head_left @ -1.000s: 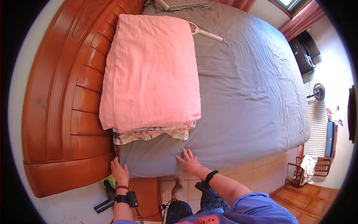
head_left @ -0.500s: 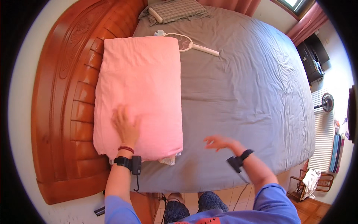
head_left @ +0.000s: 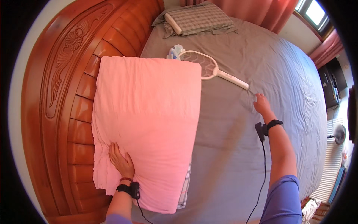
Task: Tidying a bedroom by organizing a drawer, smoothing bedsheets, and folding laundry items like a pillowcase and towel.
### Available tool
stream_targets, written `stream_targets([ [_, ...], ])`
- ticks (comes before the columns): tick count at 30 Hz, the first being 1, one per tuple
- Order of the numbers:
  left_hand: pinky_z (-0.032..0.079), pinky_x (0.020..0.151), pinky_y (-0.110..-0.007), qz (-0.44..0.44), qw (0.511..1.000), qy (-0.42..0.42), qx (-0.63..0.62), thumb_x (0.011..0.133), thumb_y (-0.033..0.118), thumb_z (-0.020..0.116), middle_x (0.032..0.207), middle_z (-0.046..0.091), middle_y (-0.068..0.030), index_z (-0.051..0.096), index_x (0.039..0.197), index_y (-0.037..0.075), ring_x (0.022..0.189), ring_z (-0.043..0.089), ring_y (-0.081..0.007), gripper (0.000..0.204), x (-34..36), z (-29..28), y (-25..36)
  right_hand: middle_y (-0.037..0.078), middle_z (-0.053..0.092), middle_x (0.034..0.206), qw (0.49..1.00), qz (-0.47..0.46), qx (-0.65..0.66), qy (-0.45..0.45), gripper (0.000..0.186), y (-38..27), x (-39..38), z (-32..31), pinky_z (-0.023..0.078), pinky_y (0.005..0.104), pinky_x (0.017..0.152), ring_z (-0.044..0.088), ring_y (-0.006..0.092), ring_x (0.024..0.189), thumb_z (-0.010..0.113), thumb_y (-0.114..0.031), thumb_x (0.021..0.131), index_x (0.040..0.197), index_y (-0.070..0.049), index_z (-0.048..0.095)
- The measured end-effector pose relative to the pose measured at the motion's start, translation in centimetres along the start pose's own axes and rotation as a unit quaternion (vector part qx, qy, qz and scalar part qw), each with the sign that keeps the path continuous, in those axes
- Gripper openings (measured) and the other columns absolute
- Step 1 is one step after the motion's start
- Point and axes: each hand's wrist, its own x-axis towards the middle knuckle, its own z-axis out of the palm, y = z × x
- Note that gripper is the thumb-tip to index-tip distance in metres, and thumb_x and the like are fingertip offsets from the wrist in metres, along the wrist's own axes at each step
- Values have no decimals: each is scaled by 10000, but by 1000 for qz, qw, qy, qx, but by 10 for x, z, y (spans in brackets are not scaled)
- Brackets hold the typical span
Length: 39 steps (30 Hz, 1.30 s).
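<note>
My left hand lies open on the pink folded quilt, palm down and pressing into it near its lower left. A plaid cloth peeks out from under the quilt's right edge. My right hand is held out over the grey bedsheet, empty, its fingers loosely bent and pointing toward the far side. Just short of those fingertips ends the white handle of a racket-shaped electric swatter, lying on the bed with its mesh head partly behind the quilt.
A carved wooden headboard with padded orange-brown panels borders the left side. Beyond the swatter sit a small blue-and-white packet and a checked pillow. Pink curtains hang at the back. A fan stands at the far right.
My right hand has reached forward and right, up to the swatter's handle. My left hand now rests lower on the quilt, whose near part has become skewed. The view has shifted.
</note>
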Motion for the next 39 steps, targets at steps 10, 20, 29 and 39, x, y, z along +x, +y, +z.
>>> stream_targets([
  [10,147,1123,-499,-3,1000,-24,-10,864,141,435,1445,334,-227,313,1383,-42,1355,277,-385,563,2,13,-15,158,538,1189,994,-30,-74,77,539,-99,94,54,450,465,935,511,325,1164,636,-132,757,1263,-62,467],
  [20,166,1122,-480,18,1000,-3,-9,910,167,431,1436,363,-206,337,1382,-20,1347,301,-365,516,1,15,-13,231,647,777,994,-82,73,-12,530,-99,-71,88,522,513,661,635,435,730,673,-300,775,1132,-35,385],
  [29,204,1112,-453,48,998,27,10,943,221,493,1416,393,-176,364,1387,27,1335,322,-336,502,1,2,-5,244,610,872,948,-38,81,-305,345,18,-496,77,506,541,568,611,462,697,614,-212,826,1013,-37,383],
  [39,328,1047,-433,67,990,15,-121,862,163,608,1312,484,-197,479,1281,20,1226,435,-369,461,-71,-54,-1,174,635,850,957,-18,29,-289,233,110,-643,22,512,486,657,635,380,751,629,-144,744,950,-88,533],
])
